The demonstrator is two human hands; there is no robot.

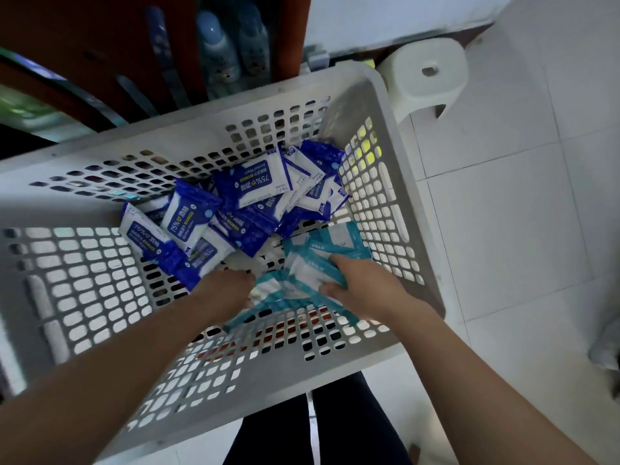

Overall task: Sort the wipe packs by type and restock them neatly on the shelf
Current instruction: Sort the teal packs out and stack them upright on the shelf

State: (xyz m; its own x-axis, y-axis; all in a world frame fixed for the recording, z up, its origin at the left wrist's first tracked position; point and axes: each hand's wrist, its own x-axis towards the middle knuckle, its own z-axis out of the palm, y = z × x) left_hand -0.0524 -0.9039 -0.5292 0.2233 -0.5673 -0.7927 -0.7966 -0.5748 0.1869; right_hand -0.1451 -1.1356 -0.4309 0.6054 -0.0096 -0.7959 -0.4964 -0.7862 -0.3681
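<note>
A white perforated basket [385, 203] holds two kinds of wipe packs. Several dark blue and white alcohol wipe packs [235, 209] lie heaped in its far half. Several teal and white wipe packs [312, 263] lie bunched at the near right of the floor. My right hand [355, 283] grips the teal bunch from the right, fingers curled over the packs. My left hand [228, 290] reaches down on the bunch's left side; its fingers are hidden behind the back of the hand, touching the teal packs' left edge.
A dark wooden shelf [110, 55] stands beyond the basket with blue bottles [218, 52] on it. A white plastic stool [426, 75] sits at the far right on the white tiled floor [520, 229]. My dark trouser legs show below the basket.
</note>
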